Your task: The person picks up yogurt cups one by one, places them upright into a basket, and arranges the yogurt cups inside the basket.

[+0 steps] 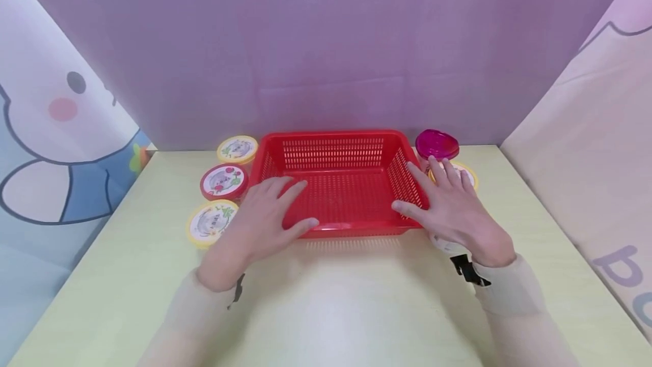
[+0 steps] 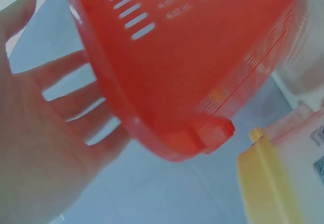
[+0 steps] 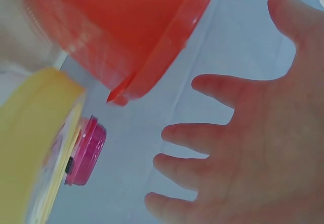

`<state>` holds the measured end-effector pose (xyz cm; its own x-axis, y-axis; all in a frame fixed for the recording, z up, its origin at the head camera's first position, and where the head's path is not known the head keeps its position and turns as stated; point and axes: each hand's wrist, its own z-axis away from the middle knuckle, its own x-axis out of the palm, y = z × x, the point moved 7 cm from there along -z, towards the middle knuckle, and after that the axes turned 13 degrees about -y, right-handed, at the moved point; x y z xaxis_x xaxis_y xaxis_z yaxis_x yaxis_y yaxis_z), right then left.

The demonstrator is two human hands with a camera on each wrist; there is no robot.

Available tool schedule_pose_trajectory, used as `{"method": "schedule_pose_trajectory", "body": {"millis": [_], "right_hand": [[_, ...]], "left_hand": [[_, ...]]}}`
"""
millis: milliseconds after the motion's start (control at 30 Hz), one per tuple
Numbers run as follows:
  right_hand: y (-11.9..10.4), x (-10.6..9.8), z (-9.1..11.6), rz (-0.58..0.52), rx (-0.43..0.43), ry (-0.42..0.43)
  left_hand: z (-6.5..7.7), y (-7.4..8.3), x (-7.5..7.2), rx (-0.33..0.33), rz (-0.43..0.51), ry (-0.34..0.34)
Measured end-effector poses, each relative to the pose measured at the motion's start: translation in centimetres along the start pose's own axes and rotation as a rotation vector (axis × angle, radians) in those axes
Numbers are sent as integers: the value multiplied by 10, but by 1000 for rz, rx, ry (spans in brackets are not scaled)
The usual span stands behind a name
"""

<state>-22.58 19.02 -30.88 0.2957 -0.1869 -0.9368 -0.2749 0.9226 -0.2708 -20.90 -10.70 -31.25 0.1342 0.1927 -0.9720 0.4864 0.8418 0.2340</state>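
Observation:
A red plastic basket [image 1: 336,194] with slotted walls stands in the middle of the table, its perforated floor showing. My left hand [image 1: 261,221] lies over its front left corner, fingers spread. In the left wrist view the fingertips are right at the rim of the red basket [image 2: 119,100]. Over the front right corner, my right hand [image 1: 453,208] is spread with the palm down. The right wrist view shows straight fingers [image 3: 202,133] apart from the red basket [image 3: 167,46]. Neither hand grips anything.
Left of the basket stand three lidded jars: yellow [image 1: 237,148], red [image 1: 224,181] and yellow [image 1: 211,223]. To its right are a magenta-lidded container [image 1: 437,145] and a yellow-lidded jar [image 1: 470,174], partly behind my fingers. A whitish item [image 1: 444,243] shows under my right wrist.

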Motion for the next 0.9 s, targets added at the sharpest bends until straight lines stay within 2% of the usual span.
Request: {"method": "schedule_pose_trajectory", "body": {"millis": [200,367,500,733,900], "right_hand": [[10,1,5,-34,4,-25],[18,0,9,-33,19,-41],[24,1,12,-24,26,-49],[33,3,19,11,25,-67],[39,6,22,34,23,-79]], "left_hand": [[-4,9,3,133,-34,76],[-5,12,8,178,-64,77],[-6,13,11,181,-83,66],[-6,13,13,146,-108,27],[-6,14,12,141,-134,33]]}}
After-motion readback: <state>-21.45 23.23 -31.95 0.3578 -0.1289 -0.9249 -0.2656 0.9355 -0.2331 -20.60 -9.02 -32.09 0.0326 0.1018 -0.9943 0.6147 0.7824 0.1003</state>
